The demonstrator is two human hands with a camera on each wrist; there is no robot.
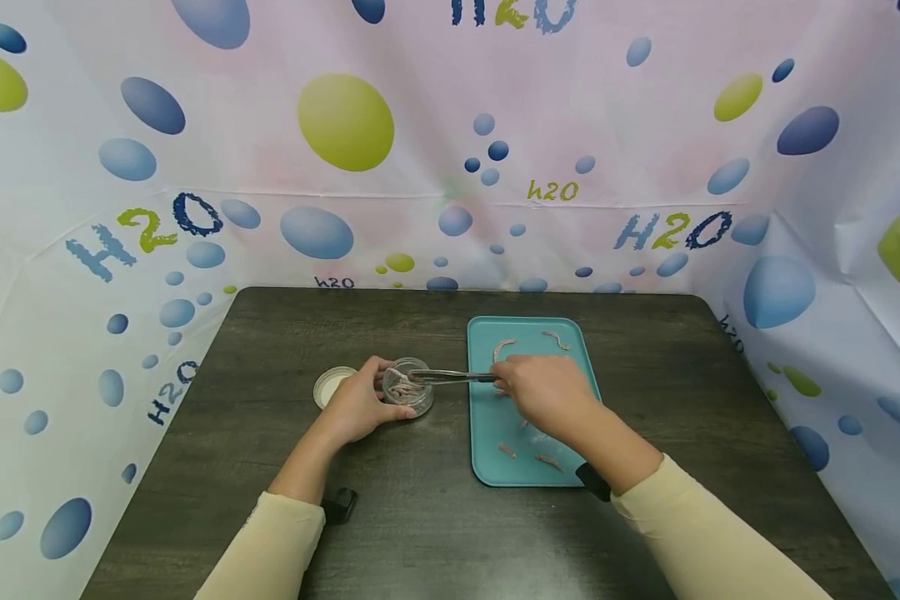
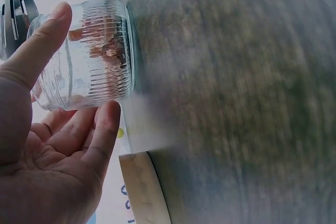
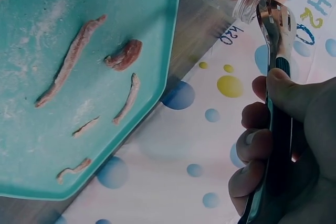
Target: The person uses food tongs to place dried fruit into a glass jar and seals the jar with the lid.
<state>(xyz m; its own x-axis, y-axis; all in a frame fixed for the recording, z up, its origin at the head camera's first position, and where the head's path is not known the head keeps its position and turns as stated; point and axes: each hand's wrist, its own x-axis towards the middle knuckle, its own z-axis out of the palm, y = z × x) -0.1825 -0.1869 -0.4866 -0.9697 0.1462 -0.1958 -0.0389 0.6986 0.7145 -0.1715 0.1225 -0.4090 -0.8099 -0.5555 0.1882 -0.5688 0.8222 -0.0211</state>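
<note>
My left hand (image 1: 360,406) holds a small ribbed glass jar (image 2: 97,85), thumb on one side and fingers on the other. Pinkish-brown dried strips (image 2: 110,53) lie inside it. My right hand (image 1: 547,396) grips the dark handle of metal tongs (image 1: 450,377) with slotted ends. The tips of the tongs are at the open mouth of the jar; whether they pinch a strip cannot be told. Under the right hand is a turquoise tray (image 1: 487,462) with several similar strips (image 3: 73,59) scattered over it and one darker, thicker piece (image 3: 125,55).
A round cream lid (image 1: 328,388) lies on the dark wooden table (image 1: 412,533), just left of the jar and partly behind the left hand. A white sheet with coloured dots (image 1: 412,100) hangs behind the table. Pale dusty patches mark the tray.
</note>
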